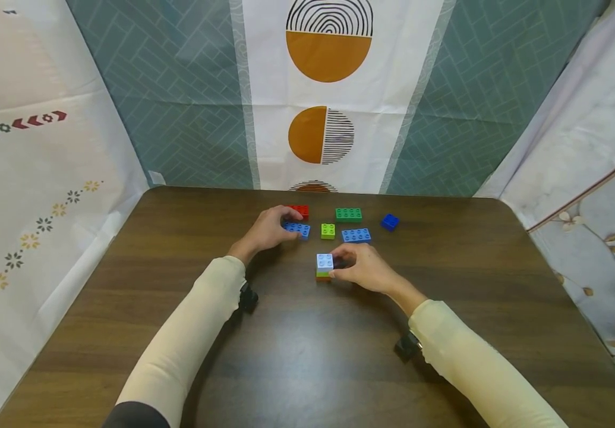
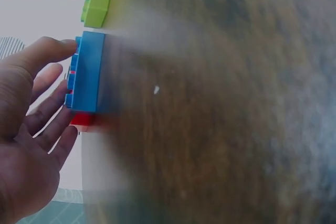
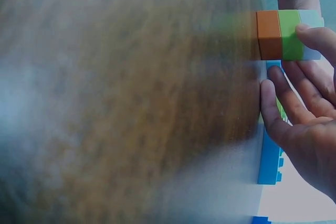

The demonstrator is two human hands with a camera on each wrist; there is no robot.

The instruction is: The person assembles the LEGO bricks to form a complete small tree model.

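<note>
A small upright brick stack stands on the table: orange at the bottom, lime green in the middle, light blue on top. My right hand pinches it from the right, the thumb on the near side and the index finger behind, partly hidden. Farther back, my left hand is at a long blue brick, its thumb by the near side and its fingers loosely extended past the far side. In the left wrist view the blue brick lies flat with studs up. A red brick sits just behind it.
Right of the left hand lie a lime green brick, a green brick, another long blue brick and a dark blue brick. The brown wooden table ends at a patterned cloth behind.
</note>
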